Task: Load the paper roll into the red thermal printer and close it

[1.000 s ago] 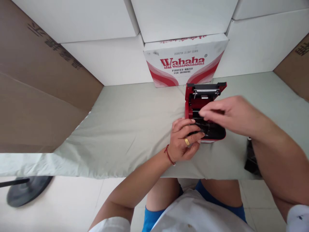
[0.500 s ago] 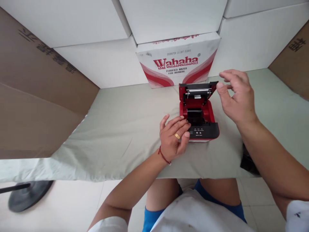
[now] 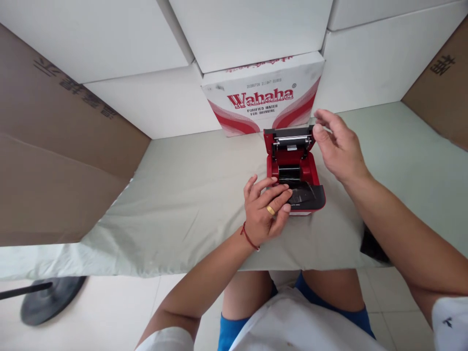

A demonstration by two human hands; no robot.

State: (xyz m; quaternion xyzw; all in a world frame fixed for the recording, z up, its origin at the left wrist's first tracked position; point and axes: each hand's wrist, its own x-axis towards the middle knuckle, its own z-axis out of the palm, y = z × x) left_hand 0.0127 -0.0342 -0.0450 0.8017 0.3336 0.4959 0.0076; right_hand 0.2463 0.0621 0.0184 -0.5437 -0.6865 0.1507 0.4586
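Observation:
A small red and black receipt printer (image 3: 297, 171) sits on the cloth-covered table (image 3: 204, 204) with its lid (image 3: 290, 134) flipped up at the back. The paper bay shows a dark roller inside. My left hand (image 3: 265, 208) rests against the printer's front left corner, fingers spread and lying over its black front panel; a gold ring is on one finger. My right hand (image 3: 338, 146) hovers at the lid's right end, fingers loosely apart, thumb next to the lid corner, holding nothing that I can see.
A white and red Wahaha water carton (image 3: 261, 97) stands just behind the printer, among plain white boxes (image 3: 252, 29). Brown cardboard (image 3: 54, 136) walls the left and far right. A black object (image 3: 371, 246) lies under my right forearm. A black round stand base (image 3: 51, 300) sits on the floor.
My right hand lifted off the printer's front, swung up to the right, then came down to the lid's right end. My left hand's fingers spread out over the front panel.

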